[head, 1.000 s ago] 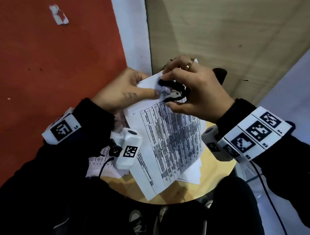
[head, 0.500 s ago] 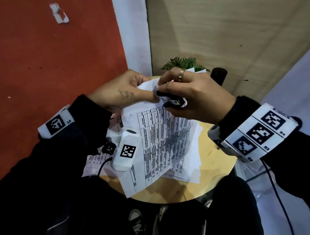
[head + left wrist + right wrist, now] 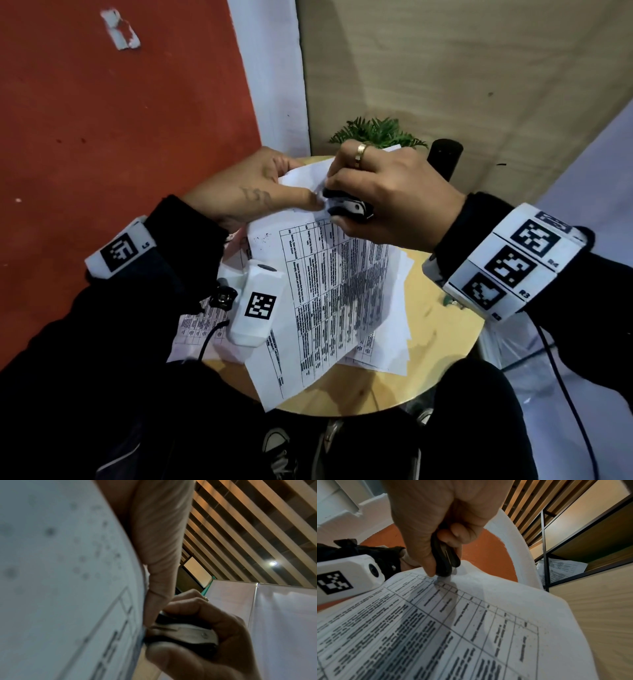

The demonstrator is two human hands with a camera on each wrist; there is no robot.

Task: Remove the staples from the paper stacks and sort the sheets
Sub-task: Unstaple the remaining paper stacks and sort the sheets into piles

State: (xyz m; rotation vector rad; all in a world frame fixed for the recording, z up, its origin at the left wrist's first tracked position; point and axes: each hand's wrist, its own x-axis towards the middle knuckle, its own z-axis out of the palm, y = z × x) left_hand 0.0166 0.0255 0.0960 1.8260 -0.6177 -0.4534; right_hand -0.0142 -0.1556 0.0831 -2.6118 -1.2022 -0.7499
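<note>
A stapled stack of printed sheets [image 3: 329, 287] with a table on it hangs tilted above the round wooden table [image 3: 442, 346]. My left hand [image 3: 253, 195] pinches the stack's top corner, thumb on the front of the sheet [image 3: 51, 588]. My right hand [image 3: 394, 202] grips a black and metal staple remover [image 3: 347, 207], squeezed together, its tip set against the top edge of the paper [image 3: 471, 615]. In the right wrist view the staple remover [image 3: 444, 559] meets the sheet just under my thumb. The staple itself is hidden.
More printed sheets [image 3: 383, 346] lie on the table under the held stack, and others [image 3: 195, 325] lie at the left under my sleeve. A small green plant [image 3: 376, 132] and a black cylinder [image 3: 445, 157] stand at the table's far edge. A shelf holds papers [image 3: 563, 569].
Both hands have lifted the stack's top corner and shifted it slightly left; the staple remover's jaws, open a second ago, are now squeezed together on the paper's edge.
</note>
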